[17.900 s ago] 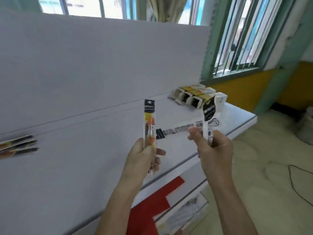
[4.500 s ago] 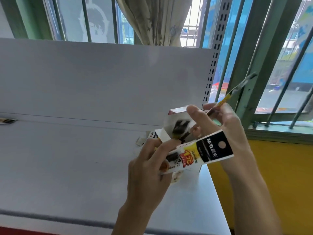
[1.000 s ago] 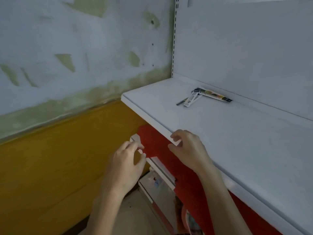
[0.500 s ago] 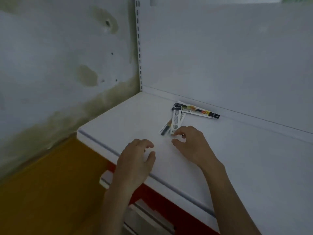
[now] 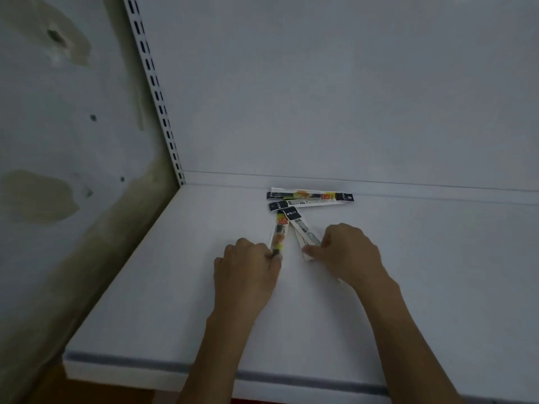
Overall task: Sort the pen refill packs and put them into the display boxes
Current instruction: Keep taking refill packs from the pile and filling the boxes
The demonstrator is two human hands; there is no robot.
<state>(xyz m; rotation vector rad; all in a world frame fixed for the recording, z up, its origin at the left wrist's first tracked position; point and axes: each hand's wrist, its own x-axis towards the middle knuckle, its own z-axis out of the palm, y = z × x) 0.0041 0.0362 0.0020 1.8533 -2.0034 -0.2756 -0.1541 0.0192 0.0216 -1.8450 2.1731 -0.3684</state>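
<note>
Several long pen refill packs lie on the white shelf (image 5: 163, 301) near its back left corner. Two packs (image 5: 310, 196) lie side by side along the back panel. A yellow and black pack (image 5: 279, 231) points toward me, and my left hand (image 5: 248, 266) pinches its near end. A white pack with a black header (image 5: 302, 228) lies crossed over it, and my right hand (image 5: 347, 252) pinches the near end of that one. No display box is in view.
The white back panel (image 5: 350, 97) rises behind the packs. A slotted upright (image 5: 154, 86) runs along the left edge, with a stained wall (image 5: 58, 141) beyond it. The shelf's front edge (image 5: 145, 371) carries a grey strip.
Both hands have moved forward over the shelf to the packs. Half a second ago they hovered with nothing in them; now each pinches the near end of one pack.
</note>
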